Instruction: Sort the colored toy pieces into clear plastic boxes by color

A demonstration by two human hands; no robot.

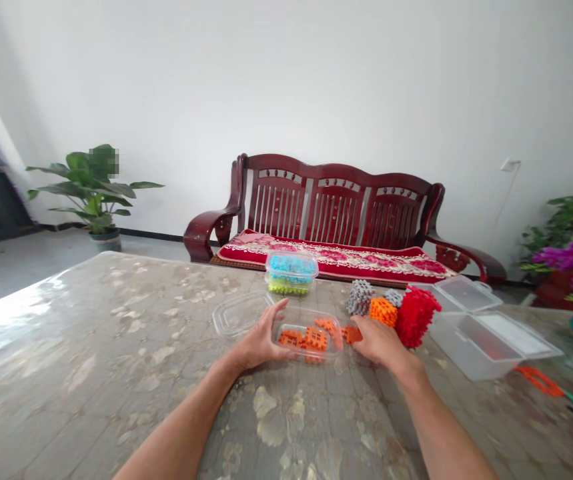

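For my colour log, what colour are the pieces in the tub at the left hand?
Orange pieces, shown best in the head view.

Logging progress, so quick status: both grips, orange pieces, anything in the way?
Left grip around left end of clear tub. Right grip at orange piece, tub's right side. More orange pieces inside. Clear lid aside, left; tub uncovered.

Clear container [300,312] — upright, open-topped, orange pieces [316,338] inside

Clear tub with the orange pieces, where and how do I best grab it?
Probably grip the clear tub by its left rim, coming from the left, where the left hand is. It stands upright and open, so the rim offers an edge; the right hand and an orange piece are close to its right end.
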